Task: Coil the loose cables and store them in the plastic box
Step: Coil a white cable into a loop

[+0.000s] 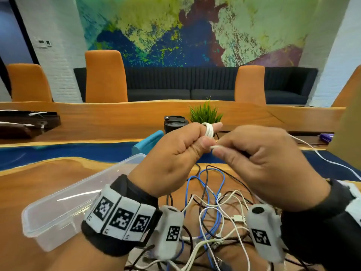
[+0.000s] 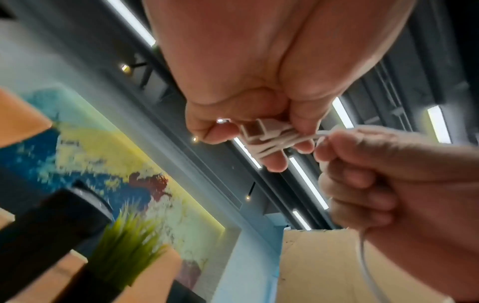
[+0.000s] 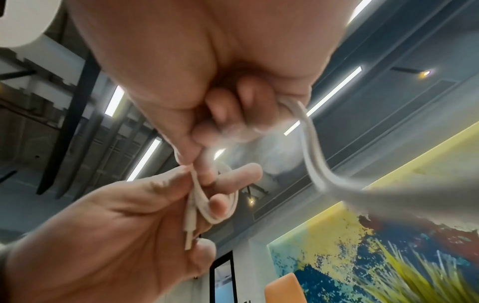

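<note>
A white cable (image 1: 209, 131) is wound in several turns round the fingers of my left hand (image 1: 181, 151), which grips the coil (image 2: 269, 139) above the table. My right hand (image 1: 252, 153) pinches the same cable (image 1: 214, 147) between thumb and forefinger right beside the left thumb; the cable's loose length (image 1: 320, 153) trails off to the right. In the right wrist view the coil (image 3: 207, 205) and its plug end lie in the left hand. A tangle of blue, black and white cables (image 1: 213, 212) lies on the table under both hands. The clear plastic box (image 1: 58, 210) stands open at the left.
A black tumbler (image 1: 174, 124), a small green plant (image 1: 205, 113) and a blue object (image 1: 148, 142) stand behind the hands. Dark cases (image 1: 25, 122) lie at the far left, a purple item (image 1: 326, 137) at the right. Orange chairs line the table's far side.
</note>
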A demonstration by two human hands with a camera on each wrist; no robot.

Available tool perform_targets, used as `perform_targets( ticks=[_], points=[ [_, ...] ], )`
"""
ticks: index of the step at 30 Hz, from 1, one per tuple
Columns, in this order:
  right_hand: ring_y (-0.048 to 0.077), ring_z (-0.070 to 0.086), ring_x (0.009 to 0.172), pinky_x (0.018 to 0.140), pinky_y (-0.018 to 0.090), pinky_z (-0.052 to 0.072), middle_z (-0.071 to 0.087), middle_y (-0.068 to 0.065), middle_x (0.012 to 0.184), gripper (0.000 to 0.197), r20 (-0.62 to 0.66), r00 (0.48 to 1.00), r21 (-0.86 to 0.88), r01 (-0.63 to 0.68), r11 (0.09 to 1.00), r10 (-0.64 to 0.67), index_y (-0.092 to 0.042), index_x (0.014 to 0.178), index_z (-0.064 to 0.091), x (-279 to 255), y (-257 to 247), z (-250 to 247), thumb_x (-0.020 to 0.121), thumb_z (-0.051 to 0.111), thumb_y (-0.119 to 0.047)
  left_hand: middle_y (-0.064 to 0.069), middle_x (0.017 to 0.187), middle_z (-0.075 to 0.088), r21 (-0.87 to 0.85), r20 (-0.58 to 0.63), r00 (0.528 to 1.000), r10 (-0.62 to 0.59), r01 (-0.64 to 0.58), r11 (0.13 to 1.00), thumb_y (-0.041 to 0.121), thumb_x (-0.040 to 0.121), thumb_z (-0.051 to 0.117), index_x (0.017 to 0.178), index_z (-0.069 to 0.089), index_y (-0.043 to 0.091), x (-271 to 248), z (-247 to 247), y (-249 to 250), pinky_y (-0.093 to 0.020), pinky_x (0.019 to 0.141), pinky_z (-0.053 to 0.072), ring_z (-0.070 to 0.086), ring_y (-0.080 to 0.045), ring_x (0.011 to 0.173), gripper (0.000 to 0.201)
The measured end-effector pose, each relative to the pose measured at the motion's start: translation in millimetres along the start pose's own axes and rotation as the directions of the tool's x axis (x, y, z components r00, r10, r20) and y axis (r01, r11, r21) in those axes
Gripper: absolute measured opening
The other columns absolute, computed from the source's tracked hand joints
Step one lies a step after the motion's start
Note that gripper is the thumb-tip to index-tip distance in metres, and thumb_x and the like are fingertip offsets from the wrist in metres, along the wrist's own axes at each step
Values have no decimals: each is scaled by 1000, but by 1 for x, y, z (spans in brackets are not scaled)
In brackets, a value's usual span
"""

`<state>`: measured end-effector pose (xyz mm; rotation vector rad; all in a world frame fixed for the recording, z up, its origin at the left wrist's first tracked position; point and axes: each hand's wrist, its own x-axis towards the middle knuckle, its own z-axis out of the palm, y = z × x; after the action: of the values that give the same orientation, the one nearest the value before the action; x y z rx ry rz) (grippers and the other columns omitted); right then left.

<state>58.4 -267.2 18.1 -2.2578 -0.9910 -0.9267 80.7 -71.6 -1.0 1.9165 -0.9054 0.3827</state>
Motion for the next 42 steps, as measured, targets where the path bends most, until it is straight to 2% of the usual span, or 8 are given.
perform_targets(
  ticks=[3,10,22,27,31,34,38,42],
  points=[
    [7,58,71,64,22,43,65,-11,74,9,-86,996,12,-10,1000,11,-21,81,73,0,5,-5,87,67,-24,11,90,63,2,55,998,-27,27,1000,23,101,46,97,65,11,0,0,4,-21,78,47,59,-4,87,23],
    [6,58,74,67,17,42,65,-8,78,6,-192,977,81,-79,994,93,-15,86,74,0,16,1,89,71,-19,1,102,72,-263,210,970,-122,177,948,21,99,48,89,69,28,-5,-6,-4,-25,73,39,55,-8,80,24],
    [10,56,57,56,31,51,61,0,67,21,204,869,376,-495,783,451,-20,91,70,-5,35,28,96,55,-6,2,91,60,-961,147,962,-230,194,197,25,100,38,91,56,16,2,-12,-12,-25,68,40,52,-3,68,22],
    [5,60,58,61,33,52,63,-5,67,17,325,860,173,-463,869,393,-26,85,61,-6,13,36,94,53,-13,-4,113,72,-929,-5,946,-323,115,351,27,98,40,89,57,18,4,-2,-1,-30,71,41,65,-8,80,22],
    [28,62,49,48,38,52,68,9,68,20,495,763,388,-622,680,415,-18,98,53,-2,-11,37,90,47,-1,-9,126,69,-768,-141,960,-240,46,639,27,97,45,92,64,16,4,9,6,-29,81,53,70,-17,104,23],
    [14,49,40,41,24,40,65,5,62,27,605,729,446,-644,622,322,-24,115,53,-2,-18,23,93,54,-8,-5,129,67,-501,-241,962,-125,-13,865,22,99,43,103,61,9,2,11,6,-33,95,53,66,-20,116,23],
    [2,40,44,44,14,30,49,-9,52,11,463,864,311,-368,876,199,-15,84,68,-2,-21,3,90,66,-24,9,123,67,21,-176,984,18,-15,1000,21,100,45,110,65,7,0,11,0,-31,93,52,64,-7,111,27],
    [4,59,63,57,19,45,67,-8,68,16,116,970,275,-238,932,214,-19,78,73,2,-2,-11,88,67,-31,19,88,66,-67,-67,996,-63,58,996,24,100,44,97,65,26,-2,9,-1,-22,77,49,60,-2,83,21]
  ],
)
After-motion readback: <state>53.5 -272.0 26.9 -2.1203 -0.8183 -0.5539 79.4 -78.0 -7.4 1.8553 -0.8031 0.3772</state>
